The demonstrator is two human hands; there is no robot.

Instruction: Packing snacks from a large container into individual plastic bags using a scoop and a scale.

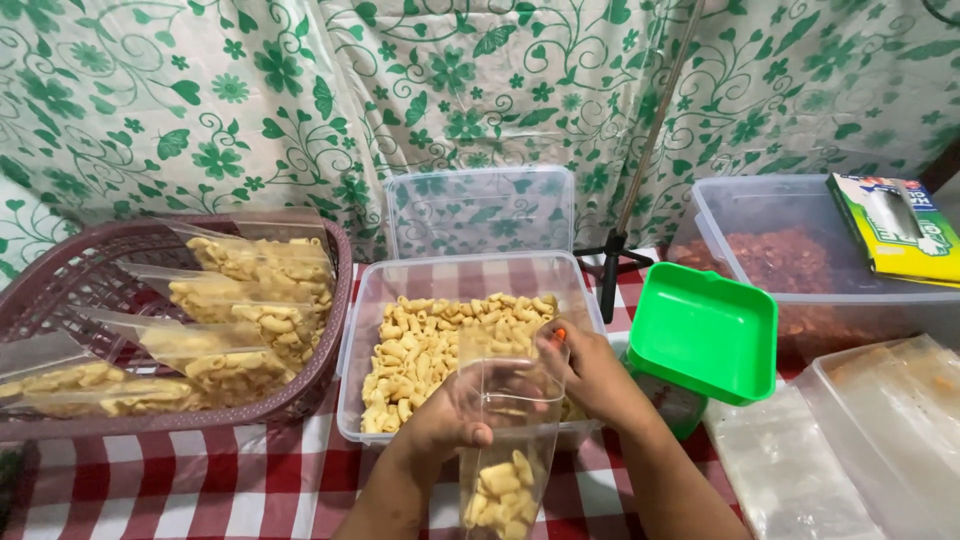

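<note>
From my remote view, the bag (510, 440) in my left hand (450, 420) and right hand (590, 375) looks like thin, clear, glossy plastic film, and the ridged pasta-shaped snacks (440, 345) inside look dry and matt. The tub (350, 400) holding the snacks is smooth, translucent plastic, the green tray (700, 330) is glossy opaque plastic, and the maroon basket (90, 270) is moulded plastic lattice with a dull sheen. The surface (230, 485) wears a red-and-white checked cloth, and I see a softly shiny floral sheet (250, 110) behind.
</note>
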